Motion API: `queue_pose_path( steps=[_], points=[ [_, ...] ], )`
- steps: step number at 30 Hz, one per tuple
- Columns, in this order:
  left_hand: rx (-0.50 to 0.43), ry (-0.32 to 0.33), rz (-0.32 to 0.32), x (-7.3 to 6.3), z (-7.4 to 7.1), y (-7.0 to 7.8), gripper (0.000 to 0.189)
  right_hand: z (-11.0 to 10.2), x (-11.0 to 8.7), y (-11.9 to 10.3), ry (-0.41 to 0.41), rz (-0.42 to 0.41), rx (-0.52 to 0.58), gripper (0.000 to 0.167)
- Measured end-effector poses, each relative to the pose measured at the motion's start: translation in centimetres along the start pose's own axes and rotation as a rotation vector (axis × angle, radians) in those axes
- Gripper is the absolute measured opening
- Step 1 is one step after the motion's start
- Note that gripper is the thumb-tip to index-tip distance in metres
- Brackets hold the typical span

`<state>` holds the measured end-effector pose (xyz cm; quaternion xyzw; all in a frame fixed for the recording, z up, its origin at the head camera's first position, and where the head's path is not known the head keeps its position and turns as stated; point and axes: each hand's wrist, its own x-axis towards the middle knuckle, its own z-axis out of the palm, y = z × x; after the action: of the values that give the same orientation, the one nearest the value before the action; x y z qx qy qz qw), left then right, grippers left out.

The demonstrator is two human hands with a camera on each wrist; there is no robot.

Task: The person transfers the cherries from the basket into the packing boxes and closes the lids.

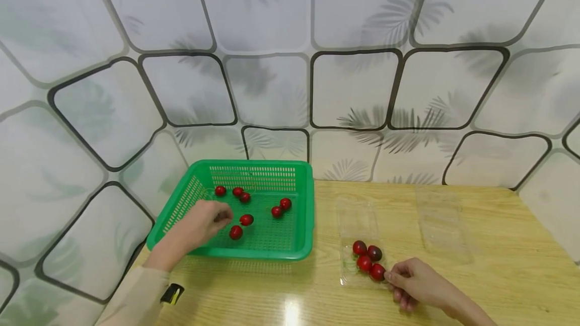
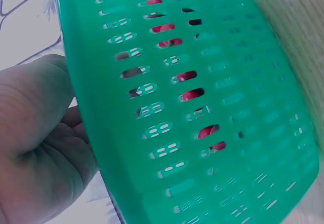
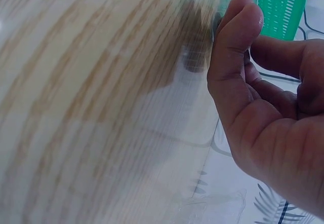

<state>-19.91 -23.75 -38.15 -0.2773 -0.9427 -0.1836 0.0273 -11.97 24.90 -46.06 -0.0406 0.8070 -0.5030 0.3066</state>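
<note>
In the head view my left hand (image 1: 206, 223) hovers over the left side of a green plastic basket (image 1: 312, 215), fingers loosely bent, with no fruit showing between them. Just past its fingertips lie small round red fruits (image 1: 246, 220); the left wrist view shows that hand (image 2: 40, 143) beside the basket's slotted wall (image 2: 126, 133), fingertips hidden. On the right, a clear hinged plastic box (image 1: 358, 215) holds several dark red fruits (image 1: 364, 264). My right hand (image 1: 417, 283) pinches the box's right edge, its thumb and forefinger close by the nearest fruit.
A second clear plastic piece (image 1: 444, 225) lies at the right of the wooden table (image 1: 254, 301). Behind, a patterned wall covering (image 1: 353, 89) runs along the table's back edge. More red fruits (image 1: 281, 208) lie apart in the basket's right half.
</note>
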Motion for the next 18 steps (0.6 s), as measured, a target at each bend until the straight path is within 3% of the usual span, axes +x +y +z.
queue_pose_path(
  steps=[18],
  points=[
    [0.001, 0.011, 0.048, -0.5, 0.67, 0.2, 0.016, 0.04, -0.08, 0.04, 0.004, -0.008, -0.005, 0.032]
  ],
)
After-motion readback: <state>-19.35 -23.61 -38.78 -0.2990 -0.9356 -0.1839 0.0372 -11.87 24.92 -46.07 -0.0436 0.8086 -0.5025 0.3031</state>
